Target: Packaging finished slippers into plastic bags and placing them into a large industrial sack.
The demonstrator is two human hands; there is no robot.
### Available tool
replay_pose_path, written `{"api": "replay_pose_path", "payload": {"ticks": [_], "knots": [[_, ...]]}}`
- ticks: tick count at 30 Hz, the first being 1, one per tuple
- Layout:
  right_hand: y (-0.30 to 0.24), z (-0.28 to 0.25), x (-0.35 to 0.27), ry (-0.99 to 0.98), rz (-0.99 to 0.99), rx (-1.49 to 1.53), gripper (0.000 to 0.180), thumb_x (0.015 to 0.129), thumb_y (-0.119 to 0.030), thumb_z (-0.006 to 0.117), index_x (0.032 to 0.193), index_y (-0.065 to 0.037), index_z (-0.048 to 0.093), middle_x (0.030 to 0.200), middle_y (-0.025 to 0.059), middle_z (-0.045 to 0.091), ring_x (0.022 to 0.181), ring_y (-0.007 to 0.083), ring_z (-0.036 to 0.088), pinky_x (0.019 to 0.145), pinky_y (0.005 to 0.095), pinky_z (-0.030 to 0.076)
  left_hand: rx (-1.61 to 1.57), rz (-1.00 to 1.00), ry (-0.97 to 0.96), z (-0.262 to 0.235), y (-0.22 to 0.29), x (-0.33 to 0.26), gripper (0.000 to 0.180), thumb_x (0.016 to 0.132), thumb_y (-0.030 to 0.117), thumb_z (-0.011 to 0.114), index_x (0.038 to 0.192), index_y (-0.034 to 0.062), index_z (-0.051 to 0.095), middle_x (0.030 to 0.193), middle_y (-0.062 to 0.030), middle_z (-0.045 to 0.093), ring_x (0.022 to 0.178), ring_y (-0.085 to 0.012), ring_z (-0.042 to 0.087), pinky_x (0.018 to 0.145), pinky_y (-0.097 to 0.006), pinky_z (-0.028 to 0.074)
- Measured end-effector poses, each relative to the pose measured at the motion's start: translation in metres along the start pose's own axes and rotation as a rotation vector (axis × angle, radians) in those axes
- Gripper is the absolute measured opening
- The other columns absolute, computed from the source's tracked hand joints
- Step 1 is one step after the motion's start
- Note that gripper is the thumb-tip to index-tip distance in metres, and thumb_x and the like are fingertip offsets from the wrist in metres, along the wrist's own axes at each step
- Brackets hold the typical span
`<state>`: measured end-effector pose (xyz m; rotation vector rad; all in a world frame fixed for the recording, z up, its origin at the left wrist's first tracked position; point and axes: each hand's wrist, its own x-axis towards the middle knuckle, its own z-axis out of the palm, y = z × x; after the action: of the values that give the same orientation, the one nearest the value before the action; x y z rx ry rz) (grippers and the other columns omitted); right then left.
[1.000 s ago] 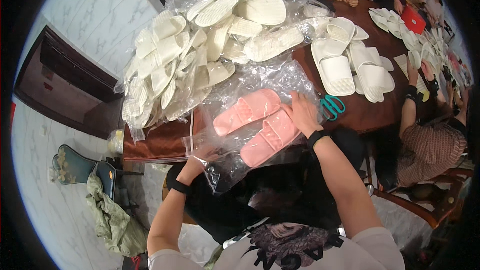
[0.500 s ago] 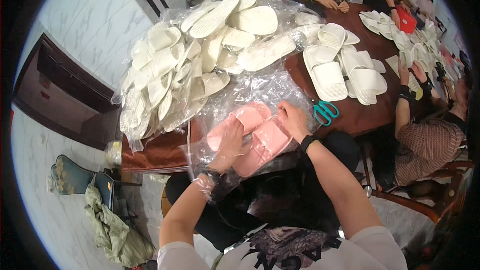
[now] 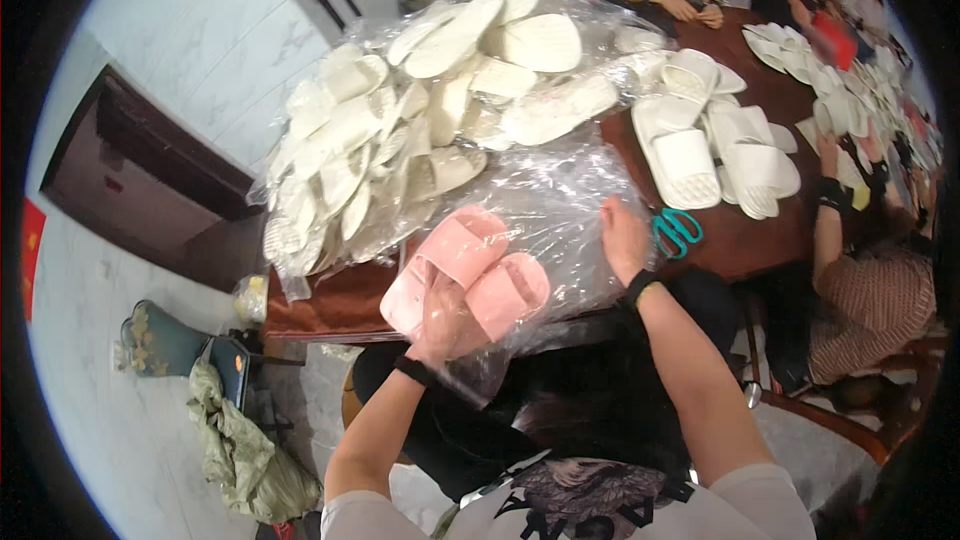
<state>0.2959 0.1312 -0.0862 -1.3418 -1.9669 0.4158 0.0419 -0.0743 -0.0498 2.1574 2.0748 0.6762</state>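
Note:
Two pink slippers (image 3: 455, 255) lie side by side at the table's near edge, with clear plastic over and around them. My left hand (image 3: 440, 320) grips them from the near side, its fingers partly hidden between the pair. Away to the right, my right hand (image 3: 625, 240) is closed at the edge of a crinkled clear plastic bag (image 3: 570, 200), apart from the slippers. Its fingertips are hard to see. Just right of that hand lie teal-handled scissors (image 3: 677, 232).
A heap of white slippers (image 3: 350, 140) in clear plastic covers the left of the table (image 3: 310, 305). More white slippers (image 3: 690, 160) are stacked beyond the scissors. A co-worker's arm (image 3: 828, 210) reaches in at the right. A chair (image 3: 160, 345) stands at the left.
My left hand has shifted the pink slippers left and closer together. My right hand has come away from the slippers to the right. The whole view has shifted slightly.

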Motion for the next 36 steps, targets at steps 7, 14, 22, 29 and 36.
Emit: {"api": "replay_pose_path", "payload": {"ticks": [7, 14, 22, 29, 36], "knots": [[-0.005, 0.006, 0.002, -0.062, 0.081, -0.023, 0.009, 0.092, -0.017, 0.053, 0.095, -0.009, 0.056, 0.081, 0.0225, 0.063, 0.08, 0.0441, 0.061, 0.067, 0.0529, 0.045, -0.259, -0.438, 0.686, -0.116, -0.051, -0.068, 0.038, 0.086, -0.004, 0.045, 0.122, -0.0013, 0.055, 0.119, -0.0188, 0.058, 0.115, -0.0326, 0.052, 0.097, -0.04, 0.042], [0.007, 0.009, 0.0, -0.038, 0.001, -0.017, 0.011, 0.092, -0.017, 0.054, 0.094, -0.007, 0.055, 0.082, 0.0238, 0.063, 0.081, 0.0449, 0.06, 0.067, 0.0527, 0.043, -1.675, -0.388, 0.895, -0.215, -0.002, -0.102, 0.036, 0.098, 0.019, 0.051, 0.129, 0.0005, 0.047, 0.112, -0.0068, 0.059, 0.101, -0.0165, 0.058, 0.085, -0.029, 0.049], [0.008, 0.014, 0.0, 0.003, -0.08, -0.165, 0.01, 0.09, -0.015, 0.056, 0.094, -0.006, 0.057, 0.08, 0.0215, 0.064, 0.078, 0.0425, 0.062, 0.066, 0.0517, 0.046, -1.732, -0.306, 0.873, -0.139, 0.06, -0.051, 0.036, 0.097, 0.018, 0.051, 0.128, 0.0004, 0.047, 0.112, -0.0072, 0.059, 0.101, -0.0166, 0.058, 0.085, -0.029, 0.048], [0.003, 0.012, -0.005, -0.03, -0.104, -0.117, 0.009, 0.088, -0.013, 0.058, 0.091, -0.004, 0.056, 0.078, 0.0206, 0.062, 0.075, 0.0407, 0.061, 0.063, 0.0489, 0.044, -1.896, -0.247, 0.758, -0.075, 0.098, -0.002, 0.036, 0.097, 0.017, 0.051, 0.128, 0.0003, 0.048, 0.112, -0.0075, 0.059, 0.101, -0.0167, 0.057, 0.085, -0.03, 0.048], [-0.002, 0.007, -0.006, -0.073, -0.097, -0.111, 0.01, 0.089, -0.014, 0.058, 0.092, -0.004, 0.056, 0.077, 0.0197, 0.062, 0.073, 0.0397, 0.06, 0.062, 0.0482, 0.044, -2.029, -0.269, 0.697, -0.061, 0.091, 0.007, 0.036, 0.097, 0.016, 0.052, 0.128, 0.0001, 0.048, 0.112, -0.0078, 0.059, 0.101, -0.0168, 0.057, 0.086, -0.03, 0.048]]}}
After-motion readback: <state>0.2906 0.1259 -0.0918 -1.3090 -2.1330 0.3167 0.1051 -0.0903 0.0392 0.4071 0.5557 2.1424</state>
